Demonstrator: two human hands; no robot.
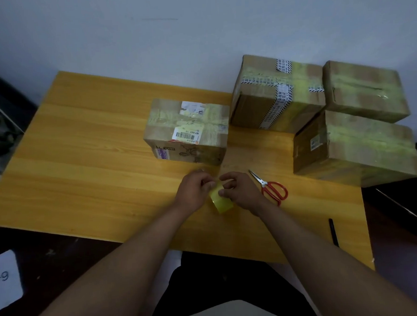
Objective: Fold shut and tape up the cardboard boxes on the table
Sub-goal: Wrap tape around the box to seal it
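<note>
Seemingly all four cardboard boxes (321,118) were already taped shut, while the tape roll (220,200) near the table's (93,144) front edge was pinched by the left hand (196,191) and right hand (240,192).

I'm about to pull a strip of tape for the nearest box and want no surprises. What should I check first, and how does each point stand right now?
1. Tape roll in hand: ok, the left hand and right hand both grip it.
2. Free end of tape found: cannot tell, the fingers cover that spot.
3. Nearest box folded shut: ok, its top flaps lie flat under tape and labels.
4. Scissors within reach: ok, they lie just right of the right hand, blades closed.
5. Other three boxes out of the way: ok, they are grouped at the table's far right.
6. Nearest box's seams fully taped: cannot tell.
</note>
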